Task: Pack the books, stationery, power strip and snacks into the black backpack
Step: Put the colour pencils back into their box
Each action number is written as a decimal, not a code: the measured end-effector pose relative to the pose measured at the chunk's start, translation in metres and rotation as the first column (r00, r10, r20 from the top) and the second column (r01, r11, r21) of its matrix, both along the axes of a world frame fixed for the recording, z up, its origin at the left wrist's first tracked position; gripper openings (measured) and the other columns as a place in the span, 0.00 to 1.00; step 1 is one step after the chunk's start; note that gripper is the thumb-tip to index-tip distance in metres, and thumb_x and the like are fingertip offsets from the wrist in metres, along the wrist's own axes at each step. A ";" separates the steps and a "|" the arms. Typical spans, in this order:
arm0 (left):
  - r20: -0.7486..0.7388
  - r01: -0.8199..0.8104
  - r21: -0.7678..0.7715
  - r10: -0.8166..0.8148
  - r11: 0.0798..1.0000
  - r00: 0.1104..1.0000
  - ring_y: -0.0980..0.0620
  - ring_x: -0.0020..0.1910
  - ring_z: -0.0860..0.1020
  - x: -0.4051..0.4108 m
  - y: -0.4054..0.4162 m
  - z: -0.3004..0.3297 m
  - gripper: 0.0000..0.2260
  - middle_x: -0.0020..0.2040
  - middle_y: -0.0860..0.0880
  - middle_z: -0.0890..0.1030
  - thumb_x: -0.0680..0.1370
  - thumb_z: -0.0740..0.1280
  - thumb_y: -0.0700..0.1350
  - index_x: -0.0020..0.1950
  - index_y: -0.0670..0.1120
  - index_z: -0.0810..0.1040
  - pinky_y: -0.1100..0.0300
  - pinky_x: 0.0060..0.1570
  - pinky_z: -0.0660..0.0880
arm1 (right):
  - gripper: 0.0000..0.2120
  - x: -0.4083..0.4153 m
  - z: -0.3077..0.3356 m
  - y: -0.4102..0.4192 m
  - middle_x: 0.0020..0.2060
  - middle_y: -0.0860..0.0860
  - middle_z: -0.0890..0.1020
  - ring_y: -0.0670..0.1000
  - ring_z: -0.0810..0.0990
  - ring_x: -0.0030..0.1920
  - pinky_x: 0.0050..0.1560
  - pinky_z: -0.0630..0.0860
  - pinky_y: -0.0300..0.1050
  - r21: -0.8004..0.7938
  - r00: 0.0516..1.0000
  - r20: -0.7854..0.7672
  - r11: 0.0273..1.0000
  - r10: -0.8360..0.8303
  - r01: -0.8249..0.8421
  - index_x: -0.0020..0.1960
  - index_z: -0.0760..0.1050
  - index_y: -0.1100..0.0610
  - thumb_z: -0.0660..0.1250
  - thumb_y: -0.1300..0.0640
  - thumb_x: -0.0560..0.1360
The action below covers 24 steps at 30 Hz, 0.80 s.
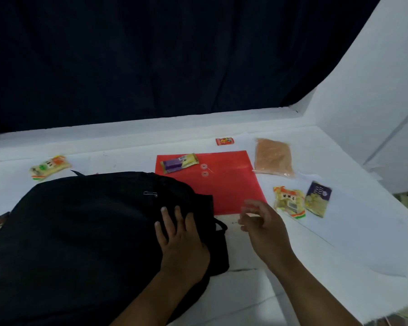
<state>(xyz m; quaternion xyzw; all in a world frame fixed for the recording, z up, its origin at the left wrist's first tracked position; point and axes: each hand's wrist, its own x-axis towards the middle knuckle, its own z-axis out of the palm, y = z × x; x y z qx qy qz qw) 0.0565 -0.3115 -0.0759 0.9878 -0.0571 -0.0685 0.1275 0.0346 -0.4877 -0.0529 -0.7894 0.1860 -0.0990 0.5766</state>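
1. Head view: the black backpack [85, 231] lies flat at the near left of the white worktop [339, 243], and its zip looks closed, so packing seems barely started.
2. The left hand [181, 241] rests on the backpack's right side, fingers spread and flat, holding nothing. The right hand [262, 222] hovers just off the backpack's right edge, fingers loosely curled and empty.
3. My read: the step in hand is steadying the bag to get it open. The next move likely calls for finding the zip pull [150, 193] and drawing it round.
4. Waiting mid-worktop is the red envelope folder [231, 182], its near left corner tucked under the backpack, with a purple-and-yellow snack [179, 163] lying on it.
5. Toward the right edge: a pinkish clear pouch [273, 157], a yellow snack pack [289, 201] and a dark blue packet [318, 198] side by side. A small red packet [224, 141] sits toward the far edge, another yellow snack [50, 167] far left.
6. No books or power strip visible.
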 end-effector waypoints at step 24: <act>0.287 -0.111 -0.045 0.119 0.993 0.950 0.43 0.76 0.65 -0.002 -0.024 -0.037 0.27 0.74 0.41 0.71 0.72 0.54 0.52 0.68 0.44 0.74 0.38 0.77 0.47 | 0.13 0.007 -0.083 -0.124 0.59 0.51 0.80 0.52 0.74 0.63 0.64 0.74 0.54 -0.608 0.969 0.172 0.793 0.175 -0.035 0.63 0.77 0.57 0.61 0.63 0.80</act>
